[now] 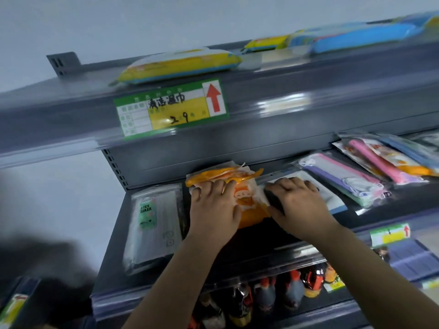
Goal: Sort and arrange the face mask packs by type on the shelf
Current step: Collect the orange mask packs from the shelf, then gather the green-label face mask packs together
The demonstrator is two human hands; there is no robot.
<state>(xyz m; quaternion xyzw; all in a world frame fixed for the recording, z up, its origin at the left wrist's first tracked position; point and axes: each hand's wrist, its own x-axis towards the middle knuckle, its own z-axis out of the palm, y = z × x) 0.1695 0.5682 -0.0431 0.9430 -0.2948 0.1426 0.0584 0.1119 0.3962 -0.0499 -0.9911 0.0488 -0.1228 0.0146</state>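
On the grey middle shelf (114, 252) lies a stack of orange and white mask packs (247, 198) with a cartoon face. My left hand (213, 207) presses flat on the stack's left side. My right hand (297, 203) grips a black pack (275, 200) just right of the stack, over a clear pack with a blue edge (332, 200). A clear pack labelled FACE MASK (154, 222) lies at the left. Pastel purple and green packs (344, 179) and pink and orange packs (384, 160) lie further right.
The shelf above carries yellow wipe packs (180, 65) and blue packs (361, 36), with a green and yellow price tag (171, 108) on its front edge. Bottles (280, 295) stand on the shelf below. A second price tag (389, 236) sits at the right.
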